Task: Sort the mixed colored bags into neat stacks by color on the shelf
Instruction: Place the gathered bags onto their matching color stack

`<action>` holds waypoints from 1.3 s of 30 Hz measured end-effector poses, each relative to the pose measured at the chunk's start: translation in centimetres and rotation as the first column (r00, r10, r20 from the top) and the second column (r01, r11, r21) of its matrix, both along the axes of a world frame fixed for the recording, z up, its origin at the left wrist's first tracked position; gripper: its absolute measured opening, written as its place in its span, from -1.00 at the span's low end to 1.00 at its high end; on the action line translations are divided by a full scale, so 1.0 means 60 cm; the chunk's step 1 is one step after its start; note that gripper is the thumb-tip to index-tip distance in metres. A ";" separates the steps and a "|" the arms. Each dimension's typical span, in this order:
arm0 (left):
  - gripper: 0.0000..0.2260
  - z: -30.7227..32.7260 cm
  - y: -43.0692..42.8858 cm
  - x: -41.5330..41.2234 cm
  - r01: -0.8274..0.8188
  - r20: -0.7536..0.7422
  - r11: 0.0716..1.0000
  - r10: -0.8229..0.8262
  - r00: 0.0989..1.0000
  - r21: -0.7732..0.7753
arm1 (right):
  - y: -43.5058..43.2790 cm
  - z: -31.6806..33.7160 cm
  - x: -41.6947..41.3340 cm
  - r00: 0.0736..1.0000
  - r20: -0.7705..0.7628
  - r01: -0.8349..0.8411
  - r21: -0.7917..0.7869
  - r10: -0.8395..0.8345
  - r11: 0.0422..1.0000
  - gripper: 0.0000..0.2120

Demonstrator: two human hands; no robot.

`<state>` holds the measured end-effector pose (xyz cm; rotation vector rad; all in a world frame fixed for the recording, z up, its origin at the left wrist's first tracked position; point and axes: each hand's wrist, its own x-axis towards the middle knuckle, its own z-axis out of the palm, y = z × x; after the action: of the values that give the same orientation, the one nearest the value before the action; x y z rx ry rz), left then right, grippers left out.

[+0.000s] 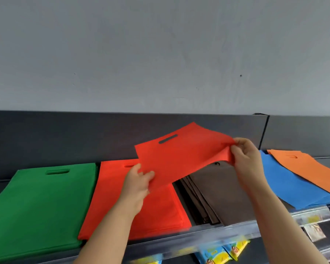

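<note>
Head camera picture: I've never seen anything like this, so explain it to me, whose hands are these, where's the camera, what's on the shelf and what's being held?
There is no machine here: a person wears a camera on the head, so this one picture looks forward and down at their own bare hands. The left hand and right hand pinch opposite sides of one red bag, held in the air above the shelf. On the shelf lie flat bags by colour: a green stack, a red stack, a brown stack, then blue bags with an orange bag on top. Snack packets show below the shelf.
</note>
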<state>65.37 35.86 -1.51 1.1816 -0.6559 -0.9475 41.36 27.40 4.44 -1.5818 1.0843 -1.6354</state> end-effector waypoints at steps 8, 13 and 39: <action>-0.55 -0.038 0.049 0.157 -0.325 0.624 0.913 0.108 0.774 0.245 | 0.016 -0.112 0.082 0.844 -0.372 -0.226 0.406 0.387 0.885 -0.70; -0.65 -0.058 0.060 0.176 -0.469 0.827 0.820 -0.011 0.563 0.330 | 0.018 -0.158 0.118 0.617 -0.626 -0.178 0.479 0.477 0.860 -0.64; -0.55 -0.062 0.119 0.141 -0.258 0.714 0.847 -0.186 0.675 0.464 | 0.060 -0.178 0.132 0.654 -0.293 -0.385 0.665 0.698 0.640 -0.55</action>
<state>73.83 42.99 -5.24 2.1406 -1.0441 -0.5808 49.26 31.01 -6.22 -1.7429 1.0238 -0.3776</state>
